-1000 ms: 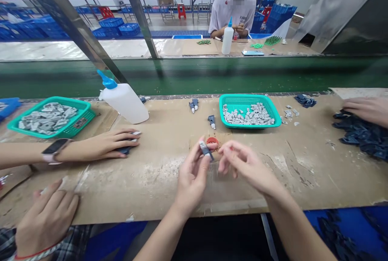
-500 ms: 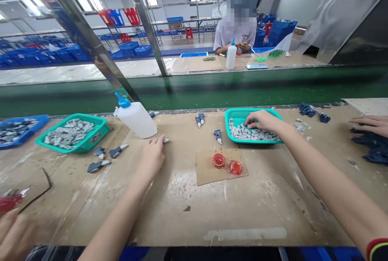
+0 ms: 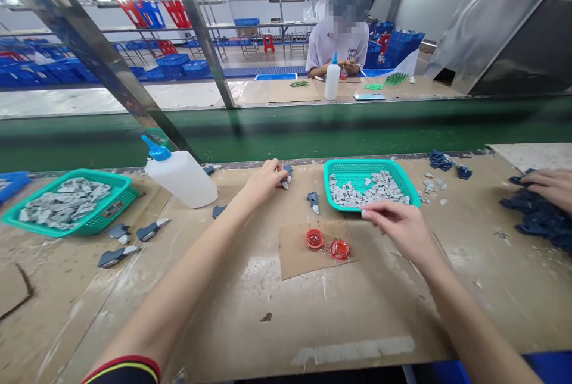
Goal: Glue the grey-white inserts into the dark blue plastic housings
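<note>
My left hand point(image 3: 264, 180) reaches forward over the cardboard-covered table, its fingers closed round a dark grey piece with a light tip point(image 3: 286, 177). Pinched between the thumb and fingers of my right hand point(image 3: 400, 226) is a small light grey piece point(image 3: 367, 214), just at the near rim of a green basket point(image 3: 328, 184). That basket holds many similar light grey pieces point(image 3: 379, 190). Another dark grey piece point(image 3: 313, 200) lies between my hands. Two red cups point(image 3: 315, 239) of what looks like liquid sit on a cardboard scrap point(image 3: 290, 256).
A white squeeze bottle point(image 3: 185, 178) leans at the left, near a second green basket point(image 3: 120, 196) and several dark grey pieces point(image 3: 152, 229). At right, another person's hand point(image 3: 552, 184) rests by a dark pile point(image 3: 531, 211). Beyond the green belt point(image 3: 277, 128) sits a co-worker point(image 3: 337, 44).
My left hand has moved forward and right, leaving one dark piece behind and reaching another. My right hand has come out of the basket toward me with a light grey piece. The view has shifted.
</note>
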### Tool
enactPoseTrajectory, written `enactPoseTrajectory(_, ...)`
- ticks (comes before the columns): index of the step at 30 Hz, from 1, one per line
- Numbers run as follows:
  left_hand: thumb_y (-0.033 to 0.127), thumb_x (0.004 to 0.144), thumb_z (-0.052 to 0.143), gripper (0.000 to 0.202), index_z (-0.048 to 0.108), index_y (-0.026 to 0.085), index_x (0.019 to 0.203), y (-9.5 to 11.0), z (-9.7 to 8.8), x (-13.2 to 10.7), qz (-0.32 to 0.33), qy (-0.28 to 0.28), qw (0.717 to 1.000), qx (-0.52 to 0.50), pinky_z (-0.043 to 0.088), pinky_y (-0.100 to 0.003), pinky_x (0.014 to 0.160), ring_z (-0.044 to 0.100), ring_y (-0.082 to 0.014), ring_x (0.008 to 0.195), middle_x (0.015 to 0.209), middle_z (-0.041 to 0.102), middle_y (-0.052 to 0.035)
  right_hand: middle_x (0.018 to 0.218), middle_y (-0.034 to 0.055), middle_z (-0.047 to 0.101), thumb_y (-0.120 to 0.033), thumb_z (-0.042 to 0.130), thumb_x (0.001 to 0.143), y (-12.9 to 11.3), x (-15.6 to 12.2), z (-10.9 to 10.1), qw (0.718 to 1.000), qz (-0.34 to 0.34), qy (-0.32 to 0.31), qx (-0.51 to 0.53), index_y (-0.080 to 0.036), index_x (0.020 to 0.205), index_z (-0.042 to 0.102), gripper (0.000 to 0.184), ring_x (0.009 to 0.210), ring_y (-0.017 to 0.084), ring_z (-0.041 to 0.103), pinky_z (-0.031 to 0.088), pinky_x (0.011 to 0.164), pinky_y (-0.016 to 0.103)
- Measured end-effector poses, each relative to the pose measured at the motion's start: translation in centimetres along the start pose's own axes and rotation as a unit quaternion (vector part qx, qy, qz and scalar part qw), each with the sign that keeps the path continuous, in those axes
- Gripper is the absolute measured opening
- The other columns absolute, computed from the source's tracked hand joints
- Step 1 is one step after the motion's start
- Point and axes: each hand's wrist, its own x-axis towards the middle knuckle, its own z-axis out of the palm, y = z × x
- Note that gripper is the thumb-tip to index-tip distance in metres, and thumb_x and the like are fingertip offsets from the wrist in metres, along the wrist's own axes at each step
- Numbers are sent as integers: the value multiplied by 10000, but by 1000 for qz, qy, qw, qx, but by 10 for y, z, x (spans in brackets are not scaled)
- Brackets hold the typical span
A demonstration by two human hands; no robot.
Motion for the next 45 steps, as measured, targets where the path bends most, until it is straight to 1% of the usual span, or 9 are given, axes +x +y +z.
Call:
enactPoseTrajectory(4, 119, 798, 557, 137, 609, 201, 896, 16, -7, -15, -37, 45, 995, -77, 450, -409, 885, 531, -248, 1021, 1011, 581, -86, 725, 80, 735, -472, 761, 689, 5, -45, 27, 977, 158, -10, 145, -166, 819, 736, 333, 647, 205, 648, 504, 588, 310)
enactPoseTrajectory(8, 264, 916, 449, 202, 512, 186, 1091, 52, -20, -41, -105, 108, 970, -191, 520, -360, 798, 629, -202, 929, 1015, 625, -95, 706, 98, 736, -464, 809, 633, 10, -57, 40, 957, 211, 2, 197, -151, 792, 702, 367, 617, 197, 645, 497, 570, 302)
enactPoseTrajectory(10, 328, 931, 452, 251, 496, 178, 1128, 73, -30, -55, -172, 129, 909, -356, 537, -342, 797, 663, -192, 919, 1021, 652, -102, 659, 86, 723, -463, 817, 624, 8, -58, 42, 958, 205, 1, 201, -155, 751, 686, 358, 575, 177, 621, 478, 540, 284)
enactPoseTrajectory(13, 329, 874, 593, 249, 571, 172, 1067, 99, -46, -77, -267, 160, 746, -590, 528, -296, 855, 673, -176, 945, 1017, 683, -86, 606, 74, 702, -472, 817, 621, 6, -58, 45, 962, 192, -7, 193, -158, 696, 673, 353, 532, 160, 593, 458, 511, 271)
enactPoseTrajectory(14, 314, 855, 628, 235, 595, 171, 1039, 105, -49, -85, -285, 173, 710, -621, 527, -268, 854, 673, -165, 942, 1011, 689, -77, 597, 71, 697, -475, 816, 621, 6, -58, 46, 964, 189, -8, 188, -161, 687, 669, 353, 524, 159, 589, 453, 503, 270)
enactPoseTrajectory(19, 285, 816, 689, 179, 649, 166, 943, 128, -48, -118, -339, 230, 624, -666, 543, -183, 767, 682, -120, 848, 934, 708, -43, 601, 58, 690, -478, 788, 665, 8, -59, 49, 973, 163, -14, 164, -180, 701, 624, 342, 548, 171, 608, 437, 499, 265)
enactPoseTrajectory(27, 279, 798, 708, 217, 639, 172, 974, 169, -22, -146, -361, 241, 611, -662, 553, -227, 787, 682, -144, 865, 950, 696, -40, 535, -57, 604, -427, 804, 671, 11, -61, 53, 971, 133, 6, 197, -253, 727, 343, 495, 584, 191, 659, 428, 505, 250)
enactPoseTrajectory(38, 293, 776, 721, 218, 640, 200, 956, 197, 1, -148, -361, 254, 642, -627, 487, -275, 900, 649, -170, 962, 961, 703, -40, 539, -47, 652, -446, 821, 640, 9, -60, 46, 955, 182, -22, 232, -263, 772, 258, 607, 440, 124, 531, 306, 419, 194)
enactPoseTrajectory(45, 275, 769, 724, 204, 655, 186, 940, 215, 15, -135, -343, 241, 627, -657, 512, -320, 891, 676, -198, 948, 975, 730, -71, 577, -46, 636, -387, 824, 669, -12, -75, 27, 938, 187, -28, 290, -256, 768, 284, 564, 491, 117, 547, 321, 425, 181)
